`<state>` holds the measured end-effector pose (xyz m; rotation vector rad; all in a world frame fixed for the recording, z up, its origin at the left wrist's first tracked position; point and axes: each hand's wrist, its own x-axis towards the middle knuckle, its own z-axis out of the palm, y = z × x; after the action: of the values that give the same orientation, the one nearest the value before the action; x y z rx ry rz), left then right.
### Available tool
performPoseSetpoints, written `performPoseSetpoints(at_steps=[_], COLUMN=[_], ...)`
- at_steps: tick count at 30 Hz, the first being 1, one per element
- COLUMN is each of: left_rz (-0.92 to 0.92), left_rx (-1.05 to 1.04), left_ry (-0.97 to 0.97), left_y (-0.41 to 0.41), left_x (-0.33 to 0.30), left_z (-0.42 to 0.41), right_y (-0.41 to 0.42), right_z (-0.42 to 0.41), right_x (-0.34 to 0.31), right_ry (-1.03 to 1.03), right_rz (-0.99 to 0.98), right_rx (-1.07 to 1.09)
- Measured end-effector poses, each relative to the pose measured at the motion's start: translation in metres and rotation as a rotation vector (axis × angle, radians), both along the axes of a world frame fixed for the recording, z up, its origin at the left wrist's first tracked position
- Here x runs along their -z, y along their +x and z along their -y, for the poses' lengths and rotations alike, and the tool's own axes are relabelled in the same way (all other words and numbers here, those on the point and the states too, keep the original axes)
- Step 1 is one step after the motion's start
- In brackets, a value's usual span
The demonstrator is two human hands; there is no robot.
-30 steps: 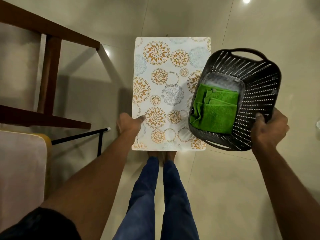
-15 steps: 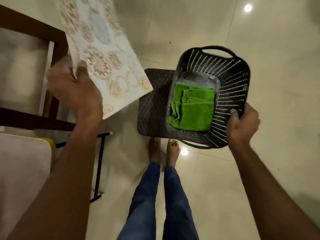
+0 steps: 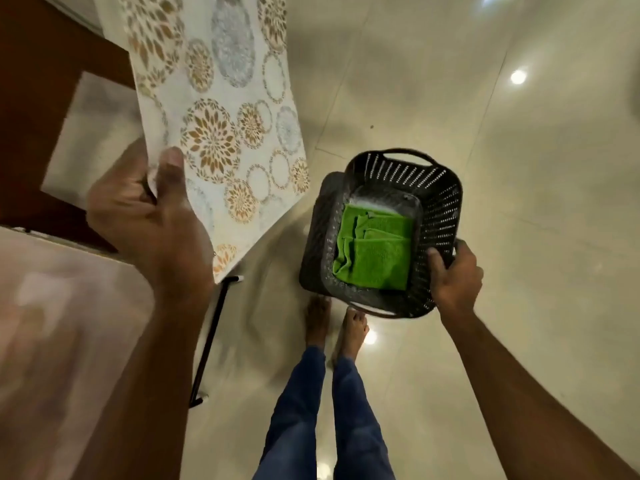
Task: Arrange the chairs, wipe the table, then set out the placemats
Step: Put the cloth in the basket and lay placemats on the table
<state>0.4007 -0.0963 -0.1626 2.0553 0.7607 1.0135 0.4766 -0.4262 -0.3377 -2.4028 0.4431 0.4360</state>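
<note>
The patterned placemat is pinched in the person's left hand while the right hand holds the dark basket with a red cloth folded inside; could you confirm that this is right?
Not quite: the cloth is green, not red, as the head view shows. The rest stands: the left hand pinches the patterned placemat, and the right hand holds the dark basket with the cloth folded inside.

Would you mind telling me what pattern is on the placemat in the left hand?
The placemat is white with gold and grey floral circles, seen in the head view.
</note>
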Motion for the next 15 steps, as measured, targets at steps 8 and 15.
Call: performPoseSetpoints(at_steps=[8,15], left_rz=[0.101,0.021], left_rx=[0.177,0.168], left_ry=[-0.561,-0.954], left_y=[-0.004,-0.028], left_x=[-0.155,-0.233], left_z=[0.001,-0.018], right_y=[0.077,0.115], right_z=[-0.067,-0.139], right_x=[-0.201,-0.352], right_ry=[0.345,0.598], right_rz=[0.141,0.24], right_rx=[-0.043,-0.164])
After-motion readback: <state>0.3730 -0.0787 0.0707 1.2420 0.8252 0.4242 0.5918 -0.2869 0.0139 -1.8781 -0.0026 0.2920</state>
